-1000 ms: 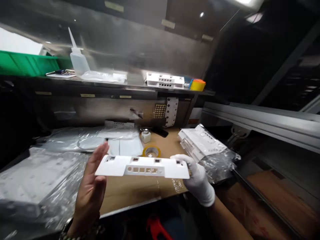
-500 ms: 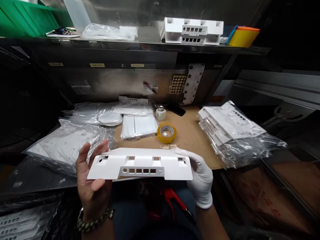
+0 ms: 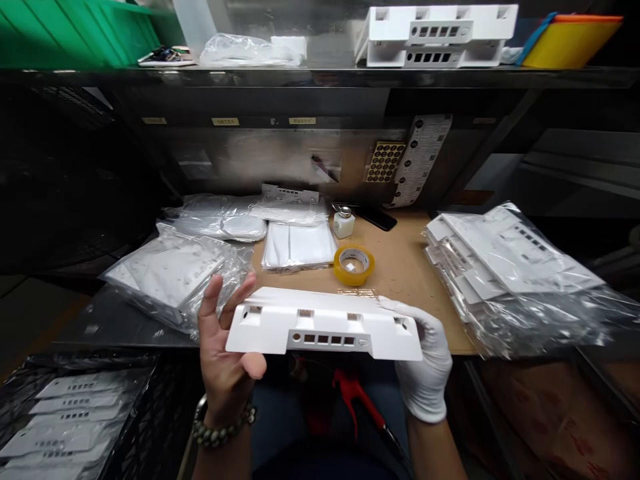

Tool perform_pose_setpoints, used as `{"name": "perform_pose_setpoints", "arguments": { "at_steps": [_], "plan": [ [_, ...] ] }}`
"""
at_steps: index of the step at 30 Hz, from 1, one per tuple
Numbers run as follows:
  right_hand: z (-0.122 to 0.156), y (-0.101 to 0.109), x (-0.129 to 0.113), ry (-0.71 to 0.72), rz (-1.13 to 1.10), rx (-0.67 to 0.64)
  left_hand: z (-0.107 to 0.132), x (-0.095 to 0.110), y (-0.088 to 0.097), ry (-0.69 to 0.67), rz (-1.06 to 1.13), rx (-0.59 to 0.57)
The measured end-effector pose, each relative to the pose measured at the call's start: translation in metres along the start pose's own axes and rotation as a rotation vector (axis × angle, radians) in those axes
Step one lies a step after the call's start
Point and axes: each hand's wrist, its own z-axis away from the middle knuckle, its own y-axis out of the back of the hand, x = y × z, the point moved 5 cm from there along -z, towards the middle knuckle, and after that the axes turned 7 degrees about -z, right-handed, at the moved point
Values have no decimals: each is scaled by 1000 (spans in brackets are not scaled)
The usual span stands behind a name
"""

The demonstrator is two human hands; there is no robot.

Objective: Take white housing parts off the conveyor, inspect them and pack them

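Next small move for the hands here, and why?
I'd probably close the bare left hand more firmly on the white housing: its fingers are spread and raised at one end, while the gloved right hand holds the other. That should steady it.

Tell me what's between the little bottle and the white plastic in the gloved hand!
A yellow tape roll on the brown tabletop, in the head view.

Bare left hand (image 3: 220,373) splayed, gloved right hand (image 3: 427,367) curled.
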Motion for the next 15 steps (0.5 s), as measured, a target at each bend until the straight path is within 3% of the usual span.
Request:
{"name": "perform_pose_setpoints", "arguments": {
  "at_steps": [4, 9, 11, 15],
  "plan": [
    [0, 6, 6, -7, -45, 45, 6, 0, -6, 25, 32, -46],
    [-1, 7, 1, 92, -60, 80, 7, -2, -11, 113, 106, 43],
    [0, 6, -6, 166, -39, 95, 5, -10, -11, 286, 224, 38],
    [9, 6, -22, 364, 114, 106, 9, -37, -7, 789, 388, -62]
  ]
}}
